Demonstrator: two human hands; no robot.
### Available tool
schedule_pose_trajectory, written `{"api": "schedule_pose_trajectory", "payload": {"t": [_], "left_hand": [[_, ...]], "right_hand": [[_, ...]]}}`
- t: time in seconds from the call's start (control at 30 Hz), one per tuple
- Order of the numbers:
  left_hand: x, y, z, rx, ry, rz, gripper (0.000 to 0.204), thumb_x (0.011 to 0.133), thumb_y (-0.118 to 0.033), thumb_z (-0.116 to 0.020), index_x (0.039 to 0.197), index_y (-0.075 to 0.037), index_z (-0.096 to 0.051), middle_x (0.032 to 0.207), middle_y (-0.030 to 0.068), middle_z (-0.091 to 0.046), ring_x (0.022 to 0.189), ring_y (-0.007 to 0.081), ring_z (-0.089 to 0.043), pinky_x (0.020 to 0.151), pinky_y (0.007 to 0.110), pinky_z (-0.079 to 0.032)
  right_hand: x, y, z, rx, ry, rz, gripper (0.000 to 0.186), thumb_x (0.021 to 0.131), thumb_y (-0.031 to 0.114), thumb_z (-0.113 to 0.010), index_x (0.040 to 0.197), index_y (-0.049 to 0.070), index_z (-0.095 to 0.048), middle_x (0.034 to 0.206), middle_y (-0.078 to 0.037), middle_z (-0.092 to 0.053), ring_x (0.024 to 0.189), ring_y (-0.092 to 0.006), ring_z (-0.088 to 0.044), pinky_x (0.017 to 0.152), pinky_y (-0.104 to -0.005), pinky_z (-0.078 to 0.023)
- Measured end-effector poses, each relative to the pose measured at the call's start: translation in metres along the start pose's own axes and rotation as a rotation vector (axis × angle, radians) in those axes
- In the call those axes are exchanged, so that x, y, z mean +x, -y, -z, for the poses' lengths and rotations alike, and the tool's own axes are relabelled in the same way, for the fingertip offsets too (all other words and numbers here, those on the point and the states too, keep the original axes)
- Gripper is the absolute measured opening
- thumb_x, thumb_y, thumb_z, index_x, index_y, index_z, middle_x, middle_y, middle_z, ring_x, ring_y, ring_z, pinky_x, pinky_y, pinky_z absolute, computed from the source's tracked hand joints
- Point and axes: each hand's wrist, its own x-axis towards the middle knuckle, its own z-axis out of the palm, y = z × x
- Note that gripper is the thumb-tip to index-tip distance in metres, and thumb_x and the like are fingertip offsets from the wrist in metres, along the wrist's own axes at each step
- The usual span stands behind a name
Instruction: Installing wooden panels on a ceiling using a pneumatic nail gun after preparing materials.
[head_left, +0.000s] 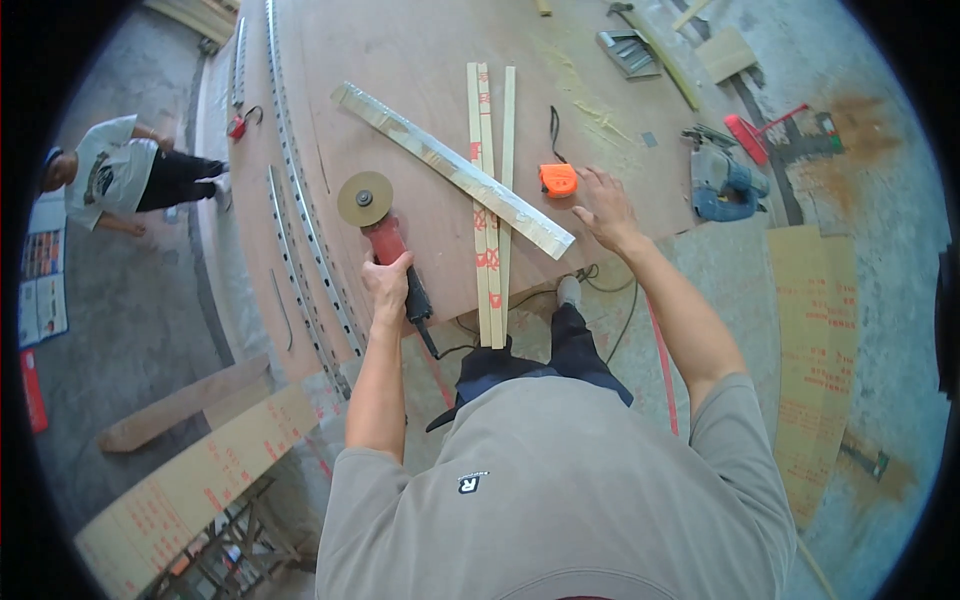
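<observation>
My left hand [386,287] is closed around the red and black body of an angle grinder [390,243]. Its round tan disc [364,199] faces up, and a black cord trails from the rear end. Over the table, my right hand [607,208] has its fingers spread and holds nothing. Just left of those fingers lies an orange tape measure [558,181] with a black strap. Between my hands, a long pale strip with a silvery edge [455,170] lies slantwise across several narrow wooden strips [485,262].
Perforated metal rails [297,200] run along the table's left side. A blue jigsaw [724,185] sits at the right edge, near a hammer [655,50] and a red brush [748,138]. Another person [125,170] stands at far left. Cords hang by my feet.
</observation>
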Motion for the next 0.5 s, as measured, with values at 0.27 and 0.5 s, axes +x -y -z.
{"api": "schedule_pose_trajectory", "payload": {"t": [0.27,0.5], "left_hand": [[0.010,0.044,0.027,0.405,-0.128,0.045,0.056,0.070,-0.030,-0.083,0.110,0.007,-0.069,0.111,0.0245,-0.067,0.105,0.0359,-0.065,0.094,0.042,-0.050],[-0.082,-0.013,-0.046,-0.071,-0.391,0.106,0.049,0.085,-0.020,-0.080,0.125,-0.002,-0.058,0.111,0.0075,-0.059,0.100,0.0209,-0.058,0.092,0.037,-0.049]], "right_hand": [[0.056,-0.015,-0.041,0.054,0.175,0.424,0.070,0.082,0.028,-0.078,0.142,0.011,-0.048,0.143,-0.015,-0.051,0.133,-0.0339,-0.048,0.108,-0.0469,-0.043],[0.053,-0.069,-0.014,0.198,0.156,0.274,0.072,0.079,0.025,-0.079,0.141,0.006,-0.048,0.130,-0.018,-0.059,0.123,-0.0377,-0.054,0.104,-0.0457,-0.044]]}}
